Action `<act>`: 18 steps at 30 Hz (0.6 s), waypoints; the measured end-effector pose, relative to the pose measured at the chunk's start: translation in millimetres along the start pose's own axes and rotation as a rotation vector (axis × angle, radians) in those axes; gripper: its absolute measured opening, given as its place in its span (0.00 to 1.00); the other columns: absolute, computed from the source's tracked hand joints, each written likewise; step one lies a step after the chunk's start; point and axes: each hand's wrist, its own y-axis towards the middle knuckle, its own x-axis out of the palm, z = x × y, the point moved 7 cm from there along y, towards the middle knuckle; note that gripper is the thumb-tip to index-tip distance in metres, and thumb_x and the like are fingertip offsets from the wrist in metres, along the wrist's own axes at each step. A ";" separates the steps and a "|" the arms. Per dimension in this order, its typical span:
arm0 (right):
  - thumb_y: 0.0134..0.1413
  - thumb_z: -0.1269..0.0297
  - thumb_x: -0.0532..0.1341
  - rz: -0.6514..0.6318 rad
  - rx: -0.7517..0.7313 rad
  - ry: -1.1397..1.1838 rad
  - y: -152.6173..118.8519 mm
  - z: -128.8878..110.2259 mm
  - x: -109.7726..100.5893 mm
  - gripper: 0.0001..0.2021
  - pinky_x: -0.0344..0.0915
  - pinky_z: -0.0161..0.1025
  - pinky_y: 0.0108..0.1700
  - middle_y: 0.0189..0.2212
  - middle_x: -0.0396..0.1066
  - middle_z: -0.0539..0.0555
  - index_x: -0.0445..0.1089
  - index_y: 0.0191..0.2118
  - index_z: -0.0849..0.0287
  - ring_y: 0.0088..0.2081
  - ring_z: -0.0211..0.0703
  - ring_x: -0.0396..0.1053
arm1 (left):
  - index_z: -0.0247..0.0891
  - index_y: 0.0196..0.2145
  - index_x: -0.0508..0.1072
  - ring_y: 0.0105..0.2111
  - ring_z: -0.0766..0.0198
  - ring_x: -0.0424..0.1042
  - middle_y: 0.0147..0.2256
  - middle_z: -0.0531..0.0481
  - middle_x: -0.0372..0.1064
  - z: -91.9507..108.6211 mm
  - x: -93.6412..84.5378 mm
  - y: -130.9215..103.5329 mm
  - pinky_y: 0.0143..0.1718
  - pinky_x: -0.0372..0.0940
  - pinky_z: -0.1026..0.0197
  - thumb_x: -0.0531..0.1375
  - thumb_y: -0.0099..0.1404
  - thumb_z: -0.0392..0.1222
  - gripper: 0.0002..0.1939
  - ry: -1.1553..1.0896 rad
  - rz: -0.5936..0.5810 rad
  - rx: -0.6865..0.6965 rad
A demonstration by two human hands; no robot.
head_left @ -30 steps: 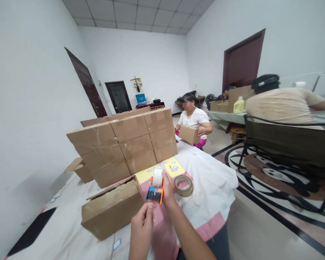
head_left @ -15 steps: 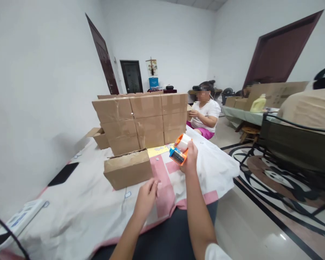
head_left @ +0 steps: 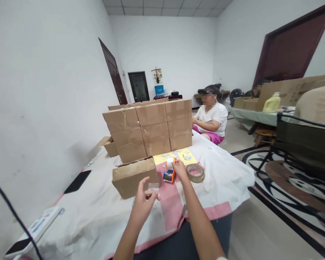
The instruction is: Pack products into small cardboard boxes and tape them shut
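Observation:
Between the thumb and fingers of my left hand (head_left: 143, 202) is a short piece of clear tape (head_left: 153, 186). This hand is just in front of a cardboard box (head_left: 132, 178) that lies on the table. My right hand (head_left: 181, 169) grips an orange and blue tape dispenser (head_left: 169, 176) with a white roll in it, low at the tabletop; I cannot tell whether it rests on the cloth. Right of that hand lies a roll of brown tape (head_left: 195, 173).
Stacked cardboard boxes (head_left: 154, 128) form a wall behind, with an open box (head_left: 109, 146) at its left. A black flat object (head_left: 77, 181) and a white power strip (head_left: 34, 229) lie on the left. A co-worker (head_left: 212, 117) sits beyond the table's right edge.
My right hand has lowered the tape dispenser to the tabletop, uncovering the brown roll. The clear piece now shows in my left hand, which has its fingers raised. The view has tilted up.

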 end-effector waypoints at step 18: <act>0.54 0.70 0.63 -0.707 -0.357 -0.064 -102.7 -127.2 62.1 0.05 0.55 0.36 0.32 0.24 0.66 0.47 0.76 0.29 0.59 0.28 0.37 0.61 | 0.41 0.58 0.56 0.38 0.58 0.78 0.35 0.48 0.79 -7.9 -24.5 2.0 0.32 0.63 0.61 0.57 0.69 0.51 0.25 0.003 0.027 0.012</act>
